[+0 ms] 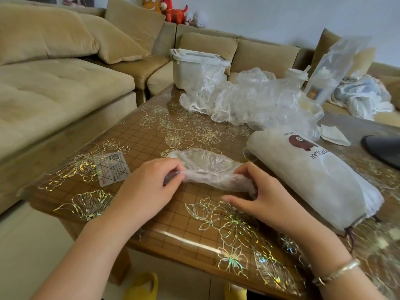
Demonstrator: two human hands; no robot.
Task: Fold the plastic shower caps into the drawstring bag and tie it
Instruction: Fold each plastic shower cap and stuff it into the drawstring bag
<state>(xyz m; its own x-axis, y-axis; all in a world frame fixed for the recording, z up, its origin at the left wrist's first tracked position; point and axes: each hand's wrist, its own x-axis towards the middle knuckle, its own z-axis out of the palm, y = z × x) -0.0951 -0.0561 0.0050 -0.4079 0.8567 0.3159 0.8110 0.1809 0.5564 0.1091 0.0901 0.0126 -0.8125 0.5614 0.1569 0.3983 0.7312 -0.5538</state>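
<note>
Left hand [149, 187] grip pinches shower cap [207, 169] end | right hand [266, 191] grip pinches other end

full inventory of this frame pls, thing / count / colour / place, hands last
shower cap: 1, clear, near table middle, held at both ends
shower cap pile: count unclear, clear, far side of table
drawstring bag: 1, white with brown bear print, lying right of the held cap
card: 1, white and red, table left
tissue: 1, white, beyond the bag
storage box: 1, white, far table corner
table: 1, brown with gold flower cover
sofa: 1, tan, left and behind
plush toys: at least 2, orange and red, sofa back
slippers: 2, yellow, floor
bracelet: 1, silver, right wrist
left hand: grips cap's left end
right hand: pinches cap's right end
</note>
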